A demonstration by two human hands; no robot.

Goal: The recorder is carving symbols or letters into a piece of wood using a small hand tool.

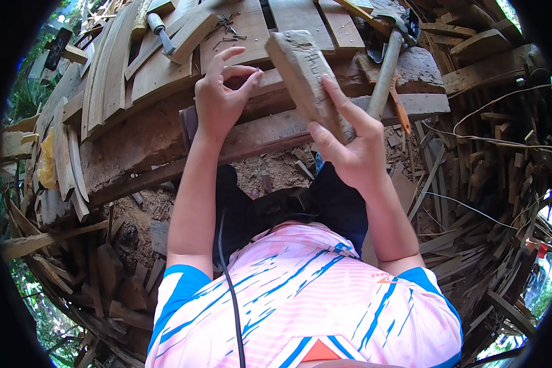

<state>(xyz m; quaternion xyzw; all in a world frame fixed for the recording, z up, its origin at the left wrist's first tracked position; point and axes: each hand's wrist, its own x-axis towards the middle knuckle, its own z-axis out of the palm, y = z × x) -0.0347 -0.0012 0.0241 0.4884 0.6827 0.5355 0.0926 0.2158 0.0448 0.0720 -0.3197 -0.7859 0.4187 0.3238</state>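
Observation:
My right hand grips a worn wooden block by its lower end. The block tilts up to the left, with dark marks on its face. Thumb and index fingertip meet in a pinch on my left hand, its other fingers raised and bent. Whatever lies between those fingertips is too small to make out. Just beyond the left hand, several loose nails are scattered on the plank bench. A long wooden-handled tool, its head dark, leans behind my right hand.
A chisel with a pale handle lies beside a short board at the far left. An orange-handled tool hangs over the bench's right edge. A black-headed hammer stands far left. Scrap wood heaps up at right.

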